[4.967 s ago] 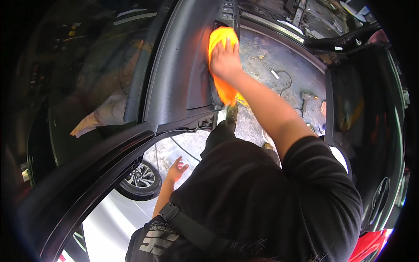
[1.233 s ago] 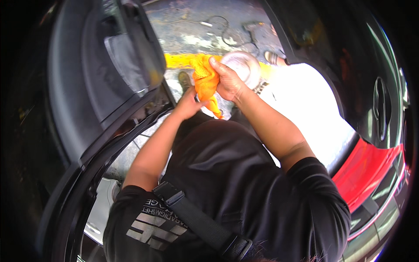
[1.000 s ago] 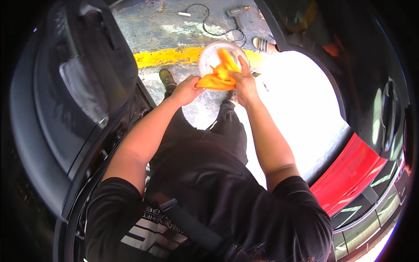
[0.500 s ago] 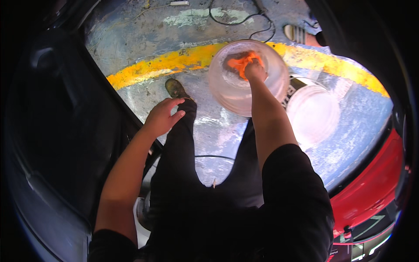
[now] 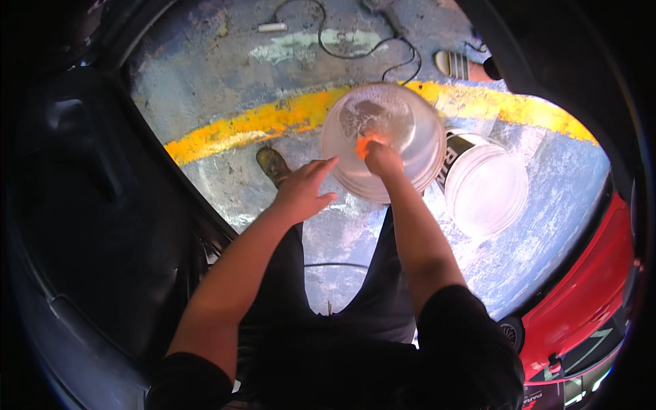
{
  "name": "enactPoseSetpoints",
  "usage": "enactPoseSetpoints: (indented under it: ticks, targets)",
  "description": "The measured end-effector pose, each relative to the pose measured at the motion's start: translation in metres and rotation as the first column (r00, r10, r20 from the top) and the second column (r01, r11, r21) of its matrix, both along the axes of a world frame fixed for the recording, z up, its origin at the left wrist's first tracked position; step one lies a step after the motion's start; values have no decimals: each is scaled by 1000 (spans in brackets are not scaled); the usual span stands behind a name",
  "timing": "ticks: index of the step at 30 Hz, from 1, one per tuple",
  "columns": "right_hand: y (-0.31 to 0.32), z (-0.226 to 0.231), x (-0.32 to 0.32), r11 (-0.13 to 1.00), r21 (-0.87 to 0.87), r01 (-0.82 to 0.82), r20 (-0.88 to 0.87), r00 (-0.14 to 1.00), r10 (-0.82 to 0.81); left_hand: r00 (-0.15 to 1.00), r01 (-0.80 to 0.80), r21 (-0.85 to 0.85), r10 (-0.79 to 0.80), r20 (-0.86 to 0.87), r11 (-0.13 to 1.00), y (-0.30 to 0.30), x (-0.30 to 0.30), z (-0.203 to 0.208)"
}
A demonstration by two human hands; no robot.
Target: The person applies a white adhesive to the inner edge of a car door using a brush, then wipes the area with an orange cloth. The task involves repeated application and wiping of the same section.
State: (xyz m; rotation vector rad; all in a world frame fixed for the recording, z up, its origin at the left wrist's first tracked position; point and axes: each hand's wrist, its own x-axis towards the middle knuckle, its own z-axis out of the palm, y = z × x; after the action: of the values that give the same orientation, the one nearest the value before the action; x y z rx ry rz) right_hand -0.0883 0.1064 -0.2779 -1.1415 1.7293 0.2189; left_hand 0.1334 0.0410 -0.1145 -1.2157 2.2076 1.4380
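Observation:
A pale plastic bucket [image 5: 429,147] stands on the floor in front of me, with foamy water [image 5: 379,113] in it. My right hand [image 5: 385,161] is inside the near part of its mouth, closed around a bright orange cloth [image 5: 363,147]. Part of the cloth bunches out past the fingers; the rest is hidden in the fist. My left hand [image 5: 303,193] hovers just left of the bucket's near side, its fingers and thumb apart and nothing in it.
To the right stands a white bucket [image 5: 488,188] with a dark label. A black cable [image 5: 328,48] curls beyond the buckets. A striped shoe [image 5: 454,65] lies at the far right. Dark car door panels [image 5: 75,205] flank my left; a red car [image 5: 581,287] is on the right.
My right hand has drawn the orange cloth back toward me from the middle of the bucket, bunching it smaller. My left hand has moved right, closer to the bucket.

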Motion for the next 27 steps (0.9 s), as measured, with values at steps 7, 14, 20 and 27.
enactPoseSetpoints:
  ticks: [7,14,20,27]
  targets:
    - [56,221,-13,735,-314,600,430,781,-454,986,162,-124,-157,46,979,7,-64,-2]
    - [94,236,-21,104,324,940,822,-225,-524,942,336,-74,-334,33,939,4,-75,-6]
    - [67,185,-20,-142,462,875,572,-417,-706,987,-8,35,14,-161,999,18,-72,-6]
    - [58,104,-7,-39,872,489,400,-754,-521,909,207,-111,-233,-346,972,37,-82,23]
